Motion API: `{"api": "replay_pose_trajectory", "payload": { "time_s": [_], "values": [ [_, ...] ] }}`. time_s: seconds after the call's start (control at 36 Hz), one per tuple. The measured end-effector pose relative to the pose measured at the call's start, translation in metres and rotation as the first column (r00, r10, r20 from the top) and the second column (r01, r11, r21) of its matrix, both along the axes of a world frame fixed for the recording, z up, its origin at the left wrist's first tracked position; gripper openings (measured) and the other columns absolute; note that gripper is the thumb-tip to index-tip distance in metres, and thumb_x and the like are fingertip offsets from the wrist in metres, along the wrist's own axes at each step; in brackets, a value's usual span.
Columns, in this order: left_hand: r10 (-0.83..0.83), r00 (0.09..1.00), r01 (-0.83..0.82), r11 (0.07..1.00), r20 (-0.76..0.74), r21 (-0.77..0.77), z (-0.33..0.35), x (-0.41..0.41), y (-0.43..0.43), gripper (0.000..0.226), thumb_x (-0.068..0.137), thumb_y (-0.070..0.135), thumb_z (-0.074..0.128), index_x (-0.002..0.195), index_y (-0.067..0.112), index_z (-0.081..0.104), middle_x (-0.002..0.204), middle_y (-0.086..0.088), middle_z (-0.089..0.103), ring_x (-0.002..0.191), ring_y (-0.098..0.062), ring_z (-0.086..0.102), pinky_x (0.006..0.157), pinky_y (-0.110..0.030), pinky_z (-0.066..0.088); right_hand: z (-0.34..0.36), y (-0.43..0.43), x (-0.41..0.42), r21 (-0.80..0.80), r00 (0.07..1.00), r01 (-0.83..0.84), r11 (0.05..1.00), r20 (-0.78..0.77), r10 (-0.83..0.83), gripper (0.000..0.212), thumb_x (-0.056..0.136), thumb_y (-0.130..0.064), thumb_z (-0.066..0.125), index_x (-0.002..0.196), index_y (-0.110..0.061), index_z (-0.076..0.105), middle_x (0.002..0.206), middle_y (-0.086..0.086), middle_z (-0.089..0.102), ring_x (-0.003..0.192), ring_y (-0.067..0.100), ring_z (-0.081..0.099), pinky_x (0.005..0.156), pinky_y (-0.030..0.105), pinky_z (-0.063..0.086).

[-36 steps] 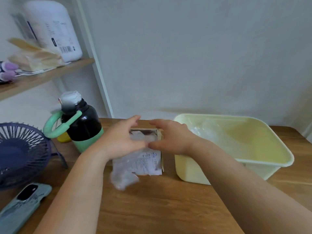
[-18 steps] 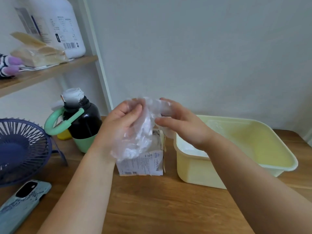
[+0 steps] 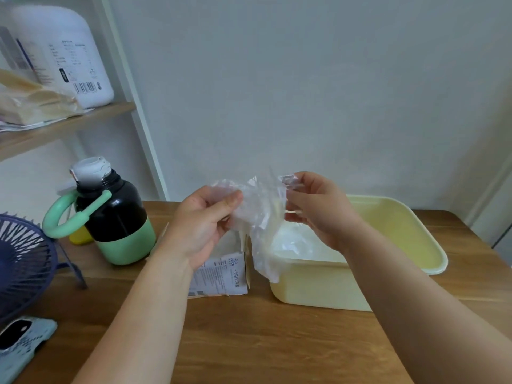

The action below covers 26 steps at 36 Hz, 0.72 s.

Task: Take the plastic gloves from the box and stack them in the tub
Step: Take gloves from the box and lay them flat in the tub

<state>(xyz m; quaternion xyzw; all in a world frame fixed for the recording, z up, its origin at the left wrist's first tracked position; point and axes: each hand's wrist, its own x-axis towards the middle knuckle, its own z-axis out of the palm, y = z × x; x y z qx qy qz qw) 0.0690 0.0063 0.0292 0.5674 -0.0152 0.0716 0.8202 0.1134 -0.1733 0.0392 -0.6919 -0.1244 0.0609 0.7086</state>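
Both bare forearms reach forward, hands raised level and close together. The left hand point(image 3: 203, 223) pinches a glove point(image 3: 261, 217) between thumb and curled fingers; the right hand point(image 3: 318, 210) seems to pinch its other edge, palm turned inward.

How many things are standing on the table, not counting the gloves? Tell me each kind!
Bottle: 1
Fan: 1
Phone: 1
Glove box: 1
Tub: 1
Small yellow thing behind the bottle, kind unclear: 1
Total: 6
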Motion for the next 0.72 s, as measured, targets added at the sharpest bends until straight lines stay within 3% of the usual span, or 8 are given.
{"api": "replay_pose_trajectory", "payload": {
  "time_s": [0.08, 0.17, 0.25, 0.33, 0.5, 0.64, 0.67, 0.72],
  "values": [
    [-0.053, 0.998, 0.050, 0.997, -0.043, -0.059, 0.001, 0.002, 0.004, 0.047, 0.060, 0.027, 0.078, 0.100, 0.007, 0.063, 0.094, -0.011, 0.059, 0.088, -0.026, 0.055, 0.074, -0.031, 0.049, -0.003, -0.008, 0.002, 0.017, 0.996, 0.093, 0.996, -0.001, -0.093, 0.036, 0.086, 0.015, 0.043, 0.085, -0.018, 0.059, 0.079, -0.001, 0.057, 0.064, 0.016, 0.054, 0.070, 0.033, 0.050],
    [-0.073, 0.997, 0.067, 0.988, -0.040, -0.139, 0.001, 0.002, 0.005, 0.022, 0.070, 0.022, 0.070, 0.090, 0.012, 0.067, 0.085, -0.004, 0.067, 0.077, -0.016, 0.064, 0.066, -0.028, 0.056, -0.003, -0.016, 0.001, 0.059, 0.995, 0.094, 0.994, -0.022, -0.093, 0.042, 0.078, 0.023, 0.035, 0.071, -0.013, 0.054, 0.061, -0.005, 0.050, 0.051, 0.013, 0.046, 0.066, 0.034, 0.041],
    [-0.017, 0.997, 0.002, 0.977, -0.069, -0.211, 0.003, 0.004, -0.001, 0.009, 0.082, 0.017, 0.061, 0.090, 0.015, 0.066, 0.086, -0.003, 0.070, 0.081, -0.016, 0.067, 0.070, -0.032, 0.059, -0.002, -0.025, 0.001, -0.018, 0.996, 0.083, 0.996, -0.016, -0.084, 0.042, 0.076, 0.024, 0.031, 0.063, -0.012, 0.050, 0.050, -0.004, 0.049, 0.049, 0.015, 0.043, 0.064, 0.034, 0.040],
    [0.032, 0.994, -0.060, 0.961, -0.106, -0.269, 0.006, 0.008, -0.004, 0.012, 0.095, 0.018, 0.054, 0.088, 0.017, 0.065, 0.076, 0.001, 0.067, 0.078, -0.014, 0.065, 0.068, -0.034, 0.058, -0.002, -0.029, 0.002, -0.105, 0.994, 0.105, 0.989, -0.033, -0.109, 0.040, 0.074, 0.022, 0.030, 0.062, -0.011, 0.049, 0.054, 0.002, 0.048, 0.055, 0.020, 0.042, 0.064, 0.034, 0.044],
    [0.123, 0.988, -0.133, 0.985, -0.092, -0.110, 0.003, 0.013, -0.016, 0.015, 0.099, 0.016, 0.049, 0.089, 0.015, 0.060, 0.078, -0.001, 0.066, 0.074, -0.014, 0.064, 0.062, -0.027, 0.056, 0.001, -0.032, 0.002, -0.045, 0.984, 0.130, 0.991, -0.115, -0.134, 0.030, 0.085, 0.011, 0.043, 0.076, -0.015, 0.054, 0.063, -0.003, 0.052, 0.054, 0.010, 0.047, 0.062, 0.031, 0.048],
    [0.432, 0.902, -0.430, 0.902, -0.031, 0.043, 0.009, 0.014, -0.016, 0.017, 0.101, 0.015, 0.048, 0.090, 0.018, 0.060, 0.080, 0.003, 0.065, 0.071, -0.010, 0.064, 0.067, -0.029, 0.052, 0.006, -0.031, 0.001, -0.127, 0.885, 0.466, 0.875, 0.058, -0.463, 0.029, 0.090, -0.007, 0.049, 0.117, -0.018, 0.050, 0.100, -0.003, 0.052, 0.075, 0.007, 0.049, 0.065, 0.023, 0.043],
    [0.459, 0.888, -0.458, 0.888, -0.017, 0.036, 0.012, 0.013, -0.015, 0.016, 0.101, 0.015, 0.048, 0.091, 0.018, 0.060, 0.081, 0.003, 0.065, 0.070, -0.009, 0.064, 0.062, -0.027, 0.053, 0.008, -0.030, -0.001, -0.128, 0.871, 0.489, 0.863, 0.126, -0.475, 0.026, 0.090, -0.012, 0.053, 0.115, -0.020, 0.050, 0.101, -0.004, 0.052, 0.078, 0.007, 0.051, 0.065, 0.023, 0.041],
    [0.490, 0.872, -0.490, 0.870, 0.014, 0.046, 0.017, 0.010, -0.015, 0.016, 0.100, 0.016, 0.050, 0.091, 0.017, 0.063, 0.081, 0.003, 0.062, 0.071, -0.009, 0.060, 0.057, -0.023, 0.052, 0.016, -0.025, -0.010, -0.116, 0.853, 0.488, 0.865, 0.273, -0.445, 0.012, 0.089, -0.020, 0.059, 0.099, -0.021, 0.052, 0.084, -0.008, 0.054, 0.072, 0.006, 0.051, 0.064, 0.021, 0.039]
  ]
}}
